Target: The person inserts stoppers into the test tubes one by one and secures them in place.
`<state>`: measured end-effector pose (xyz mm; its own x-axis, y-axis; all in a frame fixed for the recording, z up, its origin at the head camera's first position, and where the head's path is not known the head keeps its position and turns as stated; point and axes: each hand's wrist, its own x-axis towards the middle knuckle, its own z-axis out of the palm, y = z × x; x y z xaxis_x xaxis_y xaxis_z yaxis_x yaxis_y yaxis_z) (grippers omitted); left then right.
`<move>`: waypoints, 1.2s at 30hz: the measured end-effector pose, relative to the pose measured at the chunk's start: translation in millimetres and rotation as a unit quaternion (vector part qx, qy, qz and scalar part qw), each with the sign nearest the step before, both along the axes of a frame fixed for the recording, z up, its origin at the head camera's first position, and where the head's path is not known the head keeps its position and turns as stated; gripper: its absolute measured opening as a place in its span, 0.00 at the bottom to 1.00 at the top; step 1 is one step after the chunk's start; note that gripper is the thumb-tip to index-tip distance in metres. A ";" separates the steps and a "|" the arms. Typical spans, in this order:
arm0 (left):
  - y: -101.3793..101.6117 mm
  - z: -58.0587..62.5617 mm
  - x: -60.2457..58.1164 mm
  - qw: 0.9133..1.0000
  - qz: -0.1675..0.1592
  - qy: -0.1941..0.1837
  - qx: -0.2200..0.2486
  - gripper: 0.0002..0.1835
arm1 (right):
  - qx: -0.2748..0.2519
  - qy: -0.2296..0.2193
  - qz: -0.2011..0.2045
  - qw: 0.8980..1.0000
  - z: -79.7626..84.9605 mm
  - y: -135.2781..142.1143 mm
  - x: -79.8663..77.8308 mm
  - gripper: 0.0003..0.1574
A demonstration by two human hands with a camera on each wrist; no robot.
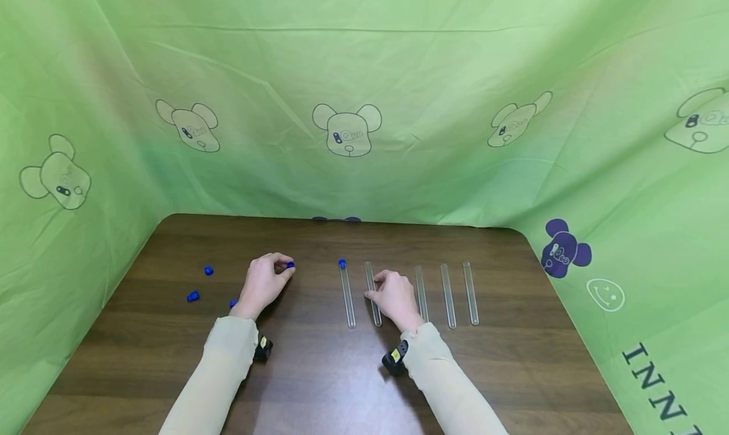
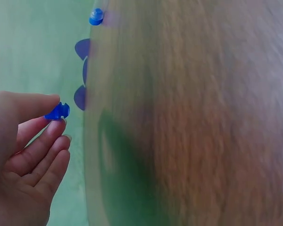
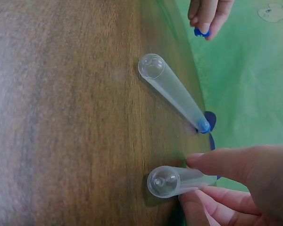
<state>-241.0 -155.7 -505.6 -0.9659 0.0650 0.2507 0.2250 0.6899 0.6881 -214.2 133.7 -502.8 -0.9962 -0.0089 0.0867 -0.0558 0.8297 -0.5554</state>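
Observation:
My left hand (image 1: 264, 284) pinches a small blue cap (image 2: 57, 111) between thumb and fingertips, held above the table. The right hand (image 1: 395, 297) has its thumb and fingers on either side of a clear, uncapped test tube (image 3: 165, 182) that lies on the table. Just left of it lies another test tube (image 1: 347, 299) with a blue cap (image 1: 342, 263) on its far end. In the right wrist view, the left hand and its cap appear at the top, apart from both tubes.
Three more uncapped tubes lie right of the gripped one, the outermost tube (image 1: 471, 294) farthest over. On the left are loose blue caps, among them one cap (image 1: 209, 270) farther back and another cap (image 1: 193, 296). A green printed cloth (image 1: 347, 188) borders the brown table (image 1: 319, 384).

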 end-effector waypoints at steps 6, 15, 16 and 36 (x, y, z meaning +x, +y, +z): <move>6.6 -0.8 -1.3 1.000 -0.003 -0.002 0.023 0.09 | -0.002 -0.004 -0.002 1.000 -1.6 -0.1 -0.7 0.21; 16.1 -2.6 -2.0 0.998 -0.006 -0.013 0.053 0.09 | -0.015 -0.005 -0.010 1.000 -3.9 -0.2 -1.5 0.20; 17.0 -2.5 -2.3 0.998 -0.006 -0.013 0.054 0.09 | -0.016 -0.007 -0.012 1.000 -3.5 -0.1 -1.5 0.20; 29.6 8.0 -6.5 0.995 -0.020 -0.020 0.092 0.11 | -0.055 0.016 0.001 0.998 6.0 -2.2 -1.8 0.20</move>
<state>-247.5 -126.0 -497.6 -0.9729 0.0604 0.2230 0.2195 0.5423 0.8110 -216.0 131.5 -496.9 -0.9929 -0.0005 0.1188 -0.0771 0.7639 -0.6407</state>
